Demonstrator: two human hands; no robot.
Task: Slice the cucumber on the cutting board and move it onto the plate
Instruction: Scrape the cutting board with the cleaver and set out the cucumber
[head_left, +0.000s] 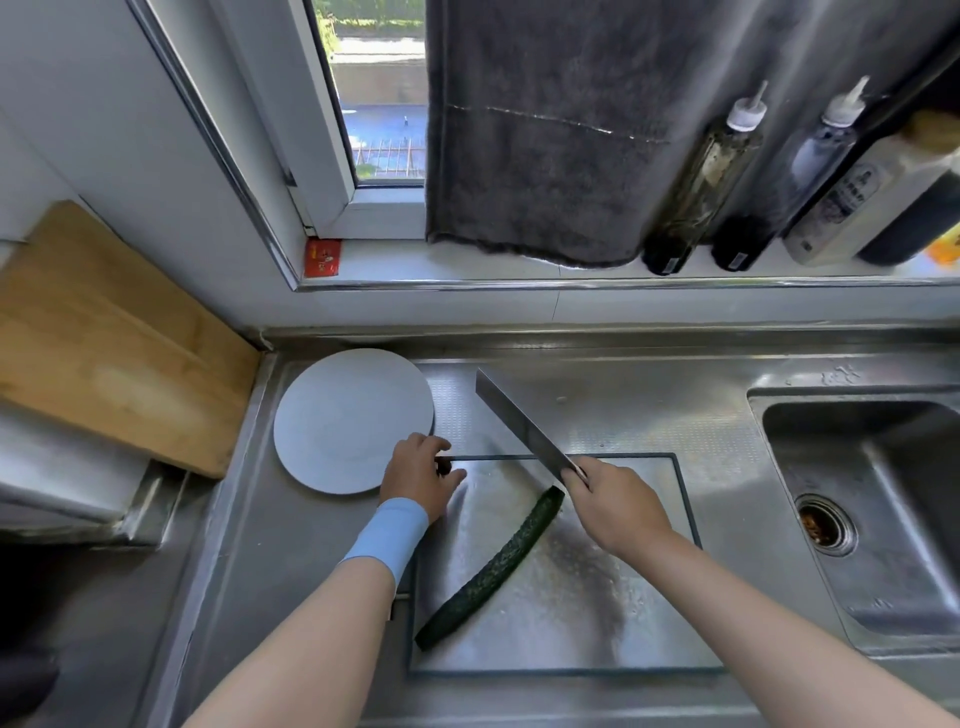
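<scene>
A stainless steel counter (649, 410) is seen below a window (379, 104), with a sink (883, 467) at the right of the frame. A dark grey towel (545, 130) hangs over the sill, where several bottles (701, 182) and a red packet (322, 257) stand. A wooden board (114, 338) is leaned at the left. A metallic cutting board (571, 613) lies at lower centre, and a round pale plate (343, 410) is set just beyond its upper-left corner. The cucumber (493, 566) lies whole and diagonal on the cutting board. Its upper tip is just beside the right hand (613, 504), which is clenched round the handle of a knife (519, 426), blade pointed to the upper left. The board's upper-left corner is gripped by the left hand (415, 478), well apart from the cucumber. Label print on the bottles and packet is too blurred to be read.
</scene>
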